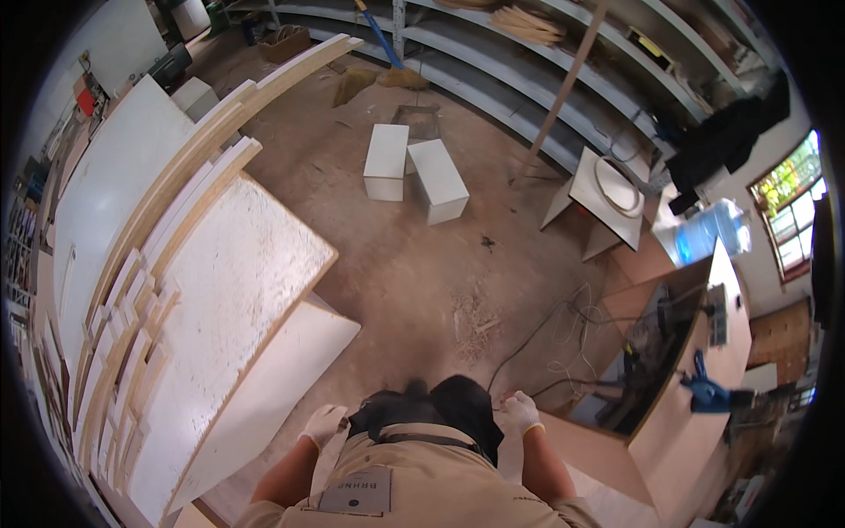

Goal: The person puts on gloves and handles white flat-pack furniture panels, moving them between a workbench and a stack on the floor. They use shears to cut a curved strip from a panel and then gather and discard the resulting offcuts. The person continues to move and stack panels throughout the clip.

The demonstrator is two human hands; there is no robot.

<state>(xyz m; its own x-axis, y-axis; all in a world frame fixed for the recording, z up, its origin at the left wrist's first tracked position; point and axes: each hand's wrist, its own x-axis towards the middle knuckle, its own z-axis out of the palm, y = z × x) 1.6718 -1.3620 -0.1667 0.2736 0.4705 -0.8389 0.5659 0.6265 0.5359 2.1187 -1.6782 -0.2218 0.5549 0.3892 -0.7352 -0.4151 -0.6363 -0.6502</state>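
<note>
My left hand (325,424), in a white glove, hangs beside my hip with its fingers curled in; nothing shows in it. Nearest to it are large white boards (255,387) stacked at the left. On my other side, my right hand (523,414), also gloved, is closed, with a small reddish spot at its fingertips that I cannot make out. A wooden cabinet (616,458) with a dark opening stands just right of that hand. Both arms hang down, apart from the boards and the cabinet.
Two white boxes (387,163) stand on the floor ahead. Wood shavings (475,326) and a loose cable (528,339) lie nearer. Grey metal shelves (493,70) line the back, with a broom (378,35) against them. A small table (594,198) and a blue water bottle (709,231) stand right.
</note>
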